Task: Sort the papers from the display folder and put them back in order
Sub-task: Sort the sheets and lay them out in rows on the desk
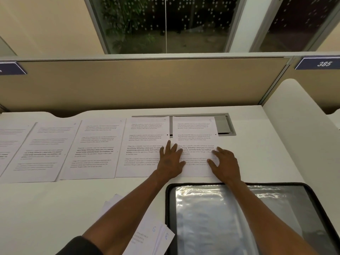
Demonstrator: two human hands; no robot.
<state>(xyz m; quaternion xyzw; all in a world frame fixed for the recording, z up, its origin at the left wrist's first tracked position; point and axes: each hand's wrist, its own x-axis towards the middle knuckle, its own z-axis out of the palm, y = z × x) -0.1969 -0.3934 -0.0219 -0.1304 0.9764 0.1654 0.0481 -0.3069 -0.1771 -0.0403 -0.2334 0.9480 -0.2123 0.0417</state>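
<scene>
Printed sheets are laid in a row on the desk [257, 144]; sheet "5" [195, 133] is pressed flat by the left hand [170, 161] and right hand [225, 164], fingers spread, nothing gripped. The display folder [239, 218] lies open nearer; a partition label [320, 63] reads "385".

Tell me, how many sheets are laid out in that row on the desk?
5: far-left sheet, cut by the frame; second sheet; third sheet; fourth sheet; fifth sheet under both hands. More may lie beyond the left edge.
</scene>
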